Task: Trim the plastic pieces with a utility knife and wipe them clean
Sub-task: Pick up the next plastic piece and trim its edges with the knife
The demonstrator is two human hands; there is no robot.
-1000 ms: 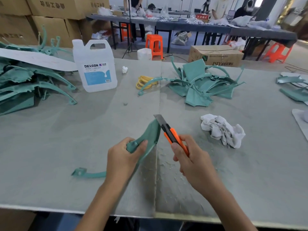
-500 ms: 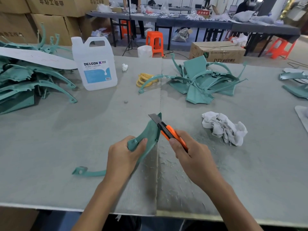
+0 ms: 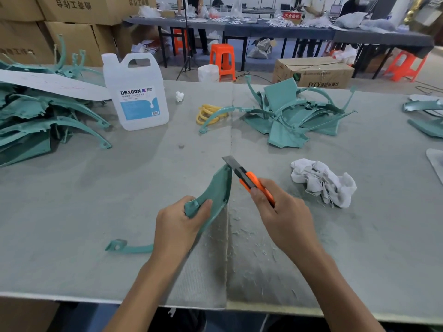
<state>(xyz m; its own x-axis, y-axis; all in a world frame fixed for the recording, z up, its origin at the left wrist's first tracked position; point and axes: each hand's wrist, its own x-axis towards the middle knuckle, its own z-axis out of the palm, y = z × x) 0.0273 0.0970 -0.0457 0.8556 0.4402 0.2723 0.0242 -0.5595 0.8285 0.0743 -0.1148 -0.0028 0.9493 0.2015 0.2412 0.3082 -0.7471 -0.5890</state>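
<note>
A curved teal plastic piece (image 3: 217, 188) is gripped by the left hand (image 3: 178, 225), thumb curled over its face, and held tilted above the grey felt-covered table (image 3: 72, 212). An orange utility knife (image 3: 249, 179) is clasped in the curled fingers of the right hand (image 3: 285, 216), its extended blade laid against the piece's upper tip. A crumpled white rag (image 3: 323, 182) is seen to the right, heaped teal pieces (image 3: 294, 116) and a solvent jug (image 3: 136, 94) beyond.

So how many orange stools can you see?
3. Nearest stool beside the white bucket, second stool by the tripod, third stool far right. Others may hide under the back tables.
</note>
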